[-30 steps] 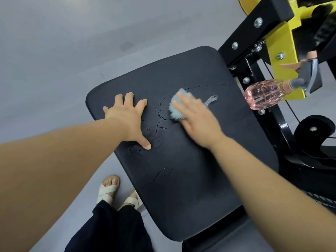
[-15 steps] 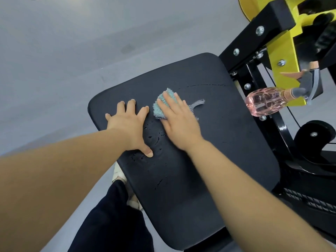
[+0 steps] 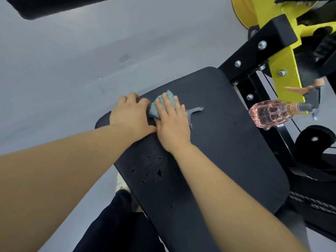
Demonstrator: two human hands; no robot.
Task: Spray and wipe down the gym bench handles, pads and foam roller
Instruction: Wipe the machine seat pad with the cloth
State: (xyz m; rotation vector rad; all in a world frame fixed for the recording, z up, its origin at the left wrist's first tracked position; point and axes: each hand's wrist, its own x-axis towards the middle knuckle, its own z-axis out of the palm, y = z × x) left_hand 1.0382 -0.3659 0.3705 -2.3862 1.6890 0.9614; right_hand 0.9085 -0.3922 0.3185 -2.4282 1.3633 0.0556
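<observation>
Pressing flat on a teal cloth [image 3: 164,104], the right hand [image 3: 172,122] lies palm-down on the black bench pad [image 3: 227,142], its fingers stretched out straight and close together over the fabric rather than curled around it. The cloth sits near the pad's far left corner, its nubby teal side bunched under the fingertips, while a thin grey woven strip of it trails out from beneath the hand toward the pad's middle. The left hand [image 3: 130,113] rests on the pad's left edge, just beside the cloth, fingers spread and bent slightly over the rim, thumb touching the side of the right hand; it holds nothing. Several dark wet droplets [image 3: 154,170] sit on the pad nearer the person than both hands, between the two forearms. A pink spray bottle [image 3: 271,113] with a grey trigger head lies on its side just off the pad's right edge, against the black frame [image 3: 254,88] of the machine, well apart from both hands. A yellow bracket [image 3: 283,70] with bolts rises beyond the pad's far right corner. Below the pad's left edge, dark trousers [image 3: 112,224] and part of a pale sandal [image 3: 121,182] show on the grey floor [image 3: 63,79].
</observation>
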